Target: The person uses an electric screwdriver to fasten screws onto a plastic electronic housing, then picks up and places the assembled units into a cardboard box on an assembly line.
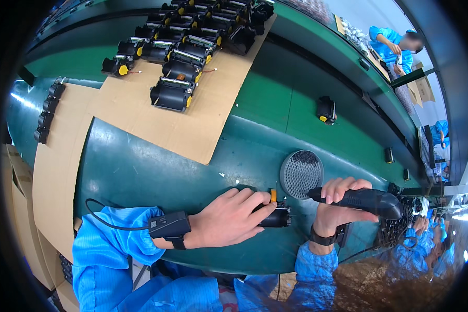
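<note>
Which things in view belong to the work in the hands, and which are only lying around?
In the work:
black part held by left hand
black tool in right hand
probably grey tray, near the tool's tip

Lying around, apparently:
black units on cardboard
lone black unit beyond the tray

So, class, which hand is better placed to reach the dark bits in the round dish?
Probably the right hand: it holds the driver, whose front end appears by the near rim of the dish. The left hand is farther off, gripping the black part.
</note>
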A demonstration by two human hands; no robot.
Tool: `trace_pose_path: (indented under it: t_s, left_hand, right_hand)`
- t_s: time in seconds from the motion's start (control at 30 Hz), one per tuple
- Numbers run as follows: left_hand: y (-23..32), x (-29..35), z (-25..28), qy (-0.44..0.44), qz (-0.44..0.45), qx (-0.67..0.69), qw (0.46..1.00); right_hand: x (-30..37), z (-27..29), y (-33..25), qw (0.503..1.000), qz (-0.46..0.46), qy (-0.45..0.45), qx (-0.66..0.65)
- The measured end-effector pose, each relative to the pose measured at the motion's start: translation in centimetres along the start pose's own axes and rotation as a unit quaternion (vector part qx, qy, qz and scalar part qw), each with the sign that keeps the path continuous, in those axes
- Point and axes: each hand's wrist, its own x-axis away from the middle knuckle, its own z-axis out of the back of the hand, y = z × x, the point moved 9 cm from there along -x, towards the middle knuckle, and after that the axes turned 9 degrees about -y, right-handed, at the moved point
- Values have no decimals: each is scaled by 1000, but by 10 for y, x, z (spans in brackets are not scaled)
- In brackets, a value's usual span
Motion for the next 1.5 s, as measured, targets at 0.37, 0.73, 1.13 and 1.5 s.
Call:
trace_pose_path:
  t_s: [0.37, 0.73, 1.13, 1.5]
  left_hand:
    - [0, 0, 0, 5, -2, 0, 1000]
    - [-4, 3, 0, 11, 11, -11, 1000]
    - [-14, 5, 3, 12, 28, -6, 1000]
    - [-16, 6, 2, 11, 35, 5, 999]
  right_hand:
    - [-1, 0, 3, 1000, 4, -8, -20]
    - [-2, -9, -8, 999, 8, -21, -32]
    - [24, -97, -40, 981, 3, -133, -141]
    - [33, -109, -24, 978, -9, -172, -117]
